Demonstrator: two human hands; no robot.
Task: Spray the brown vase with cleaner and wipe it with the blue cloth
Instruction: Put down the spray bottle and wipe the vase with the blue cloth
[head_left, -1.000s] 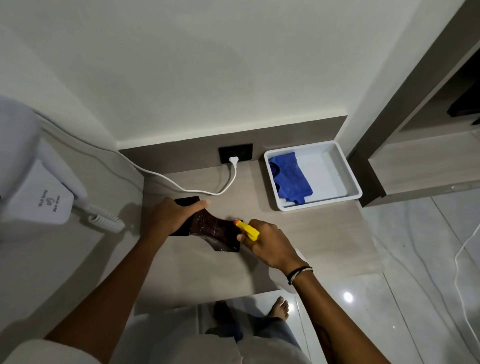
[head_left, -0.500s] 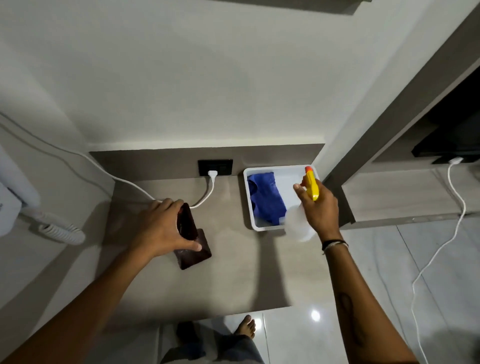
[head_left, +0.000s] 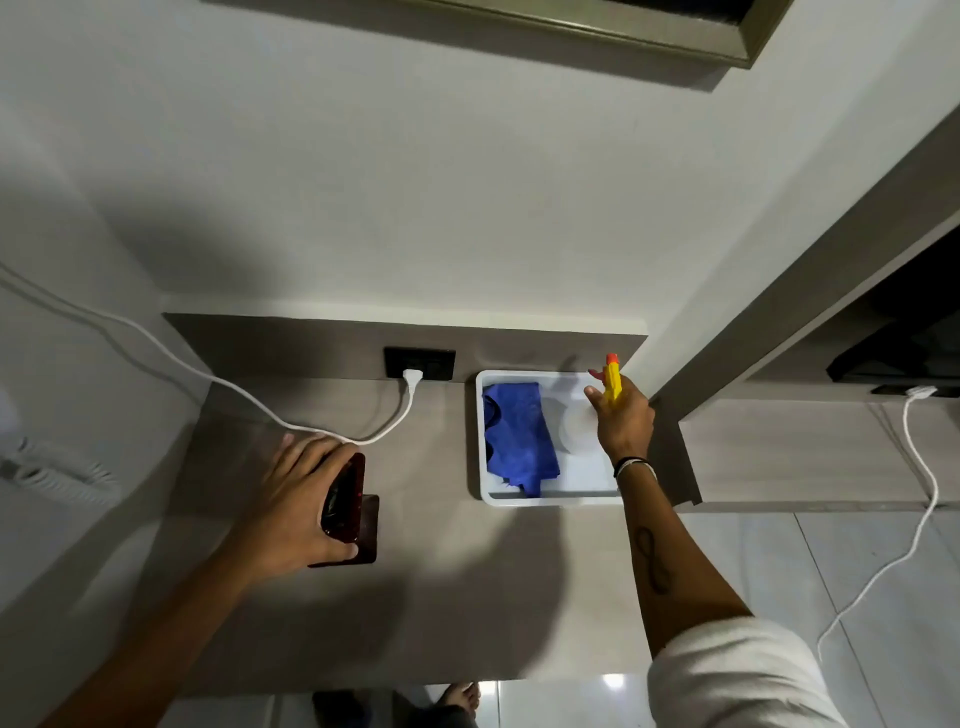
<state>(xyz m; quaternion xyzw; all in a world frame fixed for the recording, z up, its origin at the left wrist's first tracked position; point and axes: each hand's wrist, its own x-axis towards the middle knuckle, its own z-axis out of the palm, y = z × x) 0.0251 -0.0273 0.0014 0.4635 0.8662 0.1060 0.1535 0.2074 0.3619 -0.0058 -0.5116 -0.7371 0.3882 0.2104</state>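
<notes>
Brown vase (head_left: 347, 506): upright on counter (head_left: 467, 582), clasped by left hand (head_left: 298, 512). Spray bottle (head_left: 584, 423): gripped by right hand (head_left: 623, 421) over white tray (head_left: 480, 441) beside blue cloth (head_left: 517, 436). Risk: bottle tipped against cloth.

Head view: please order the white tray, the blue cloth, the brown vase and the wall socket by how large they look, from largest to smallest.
1. white tray
2. blue cloth
3. brown vase, partly hidden under the left hand, so unsure against the cloth
4. wall socket
</notes>
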